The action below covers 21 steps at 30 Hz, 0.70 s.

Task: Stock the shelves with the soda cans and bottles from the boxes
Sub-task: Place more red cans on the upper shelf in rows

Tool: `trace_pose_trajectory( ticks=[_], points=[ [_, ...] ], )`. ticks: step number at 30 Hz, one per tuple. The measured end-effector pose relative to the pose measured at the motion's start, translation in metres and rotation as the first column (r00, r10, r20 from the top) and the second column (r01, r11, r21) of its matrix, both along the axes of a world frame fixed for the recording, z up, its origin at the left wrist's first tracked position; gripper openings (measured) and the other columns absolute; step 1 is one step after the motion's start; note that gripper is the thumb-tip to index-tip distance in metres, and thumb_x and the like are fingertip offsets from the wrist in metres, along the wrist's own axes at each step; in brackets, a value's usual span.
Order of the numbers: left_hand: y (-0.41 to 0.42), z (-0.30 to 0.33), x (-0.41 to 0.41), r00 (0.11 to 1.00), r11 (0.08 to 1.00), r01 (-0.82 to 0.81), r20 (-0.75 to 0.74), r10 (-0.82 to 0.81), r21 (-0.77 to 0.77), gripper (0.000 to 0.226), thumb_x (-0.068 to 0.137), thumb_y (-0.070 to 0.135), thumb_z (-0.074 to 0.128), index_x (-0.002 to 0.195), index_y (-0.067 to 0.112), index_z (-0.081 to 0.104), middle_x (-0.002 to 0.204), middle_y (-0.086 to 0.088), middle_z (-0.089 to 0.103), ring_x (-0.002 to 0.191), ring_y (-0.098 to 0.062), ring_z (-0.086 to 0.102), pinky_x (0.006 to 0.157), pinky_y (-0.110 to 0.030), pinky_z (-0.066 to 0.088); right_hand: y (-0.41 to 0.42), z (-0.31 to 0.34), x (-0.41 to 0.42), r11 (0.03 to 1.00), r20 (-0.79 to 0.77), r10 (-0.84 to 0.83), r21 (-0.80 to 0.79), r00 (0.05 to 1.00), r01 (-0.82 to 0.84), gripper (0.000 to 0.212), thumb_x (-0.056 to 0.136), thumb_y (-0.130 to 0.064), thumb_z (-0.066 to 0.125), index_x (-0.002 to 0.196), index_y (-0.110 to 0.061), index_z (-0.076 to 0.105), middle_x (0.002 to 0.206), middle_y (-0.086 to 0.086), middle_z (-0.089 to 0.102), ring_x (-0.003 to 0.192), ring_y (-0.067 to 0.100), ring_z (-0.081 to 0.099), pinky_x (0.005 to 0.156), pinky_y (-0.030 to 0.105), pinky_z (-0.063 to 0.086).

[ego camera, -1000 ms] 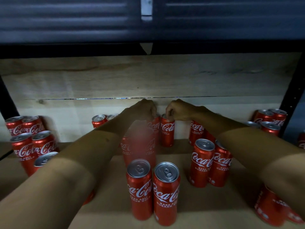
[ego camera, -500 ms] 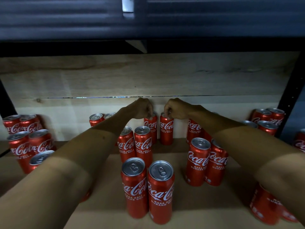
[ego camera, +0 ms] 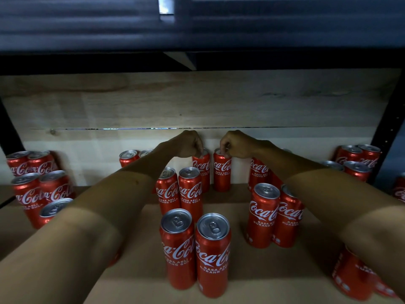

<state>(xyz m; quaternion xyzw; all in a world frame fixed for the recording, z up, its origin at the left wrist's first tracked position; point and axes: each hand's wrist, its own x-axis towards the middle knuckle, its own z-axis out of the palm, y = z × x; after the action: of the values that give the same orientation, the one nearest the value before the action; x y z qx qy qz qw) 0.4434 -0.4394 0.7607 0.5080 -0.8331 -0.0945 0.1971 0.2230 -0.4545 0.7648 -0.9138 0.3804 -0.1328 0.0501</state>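
two gripped cans (ego camera: 222, 172) upright

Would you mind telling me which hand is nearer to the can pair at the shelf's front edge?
Neither clearly: the left hand and right hand both hold back-row cans, far behind the front pair.

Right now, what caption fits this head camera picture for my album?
Left hand and right hand each pinch a red can's top at the wooden shelf back.

Red cans (ego camera: 212, 251) with white script, silver tops; pale wooden shelf (ego camera: 252, 266)
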Motion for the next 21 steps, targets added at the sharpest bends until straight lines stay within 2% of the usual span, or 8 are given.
trace_pose_trajectory(
  ticks=[2, 5, 10, 14, 18, 21],
  points=[
    [0.001, 0.0, -0.002, 0.999, 1.0, 0.004, 0.047, -0.003, -0.013, 0.007, 0.078, -0.004, 0.07, 0.082, -0.001, 0.075, 0.089, -0.011, 0.073, 0.075, -0.006, 0.062, 0.076, -0.025, 0.053, 0.001, 0.001, -0.004, 1.0, 0.0, 0.014, 0.011, 1.0, -0.014, 0.009, 0.081, 0.006, 0.066, 0.083, -0.001, 0.071, 0.085, 0.005, 0.067, 0.077, 0.009, 0.06, 0.076, 0.025, 0.05],
    [0.004, 0.0, -0.005, 0.996, 0.999, -0.006, 0.093, 0.009, -0.035, 0.002, 0.079, 0.001, 0.072, 0.08, 0.003, 0.073, 0.084, -0.002, 0.069, 0.085, -0.012, 0.063, 0.081, -0.029, 0.052, 0.001, -0.001, -0.009, 0.999, 0.028, 0.035, 0.014, 0.999, -0.036, 0.008, 0.08, 0.006, 0.068, 0.084, 0.001, 0.071, 0.085, 0.004, 0.067, 0.08, 0.013, 0.063, 0.08, 0.029, 0.053],
    [0.006, 0.002, -0.007, 0.99, 0.999, 0.009, 0.141, -0.004, -0.035, 0.013, 0.074, 0.006, 0.079, 0.073, 0.013, 0.067, 0.074, 0.012, 0.06, 0.077, -0.008, 0.057, 0.069, -0.019, 0.041, 0.002, -0.003, 0.003, 1.0, 0.041, 0.0, 0.027, 0.999, -0.001, 0.006, 0.085, -0.005, 0.069, 0.086, -0.01, 0.07, 0.086, -0.004, 0.064, 0.086, 0.014, 0.063, 0.081, 0.033, 0.053],
    [0.003, -0.003, -0.004, 0.994, 0.997, 0.004, 0.112, 0.005, -0.076, 0.007, 0.074, 0.003, 0.078, 0.08, 0.002, 0.075, 0.082, -0.003, 0.071, 0.075, -0.008, 0.06, 0.07, -0.014, 0.042, 0.006, -0.003, 0.013, 0.999, 0.038, -0.041, 0.025, 0.998, 0.04, 0.003, 0.085, -0.008, 0.071, 0.085, -0.005, 0.071, 0.089, 0.005, 0.068, 0.084, 0.017, 0.064, 0.077, 0.031, 0.052],
    [0.006, -0.002, -0.005, 0.995, 0.999, -0.027, 0.093, 0.031, -0.046, 0.009, 0.073, 0.004, 0.079, 0.072, 0.009, 0.073, 0.072, 0.011, 0.063, 0.076, -0.009, 0.061, 0.074, -0.022, 0.045, 0.009, -0.003, 0.011, 0.998, 0.046, -0.055, 0.033, 0.997, 0.053, 0.006, 0.086, -0.01, 0.071, 0.086, -0.004, 0.07, 0.09, 0.007, 0.068, 0.083, 0.015, 0.062, 0.073, 0.026, 0.048],
    [0.009, -0.001, -0.007, 0.993, 0.998, -0.05, 0.11, 0.054, -0.038, 0.009, 0.073, 0.004, 0.08, 0.076, 0.009, 0.073, 0.078, 0.007, 0.064, 0.081, -0.01, 0.061, 0.073, -0.02, 0.043, 0.011, -0.005, 0.011, 0.996, 0.062, -0.075, 0.045, 0.995, 0.072, 0.006, 0.087, -0.011, 0.07, 0.087, -0.004, 0.069, 0.089, 0.004, 0.065, 0.087, 0.018, 0.062, 0.076, 0.03, 0.048]
  ],
)
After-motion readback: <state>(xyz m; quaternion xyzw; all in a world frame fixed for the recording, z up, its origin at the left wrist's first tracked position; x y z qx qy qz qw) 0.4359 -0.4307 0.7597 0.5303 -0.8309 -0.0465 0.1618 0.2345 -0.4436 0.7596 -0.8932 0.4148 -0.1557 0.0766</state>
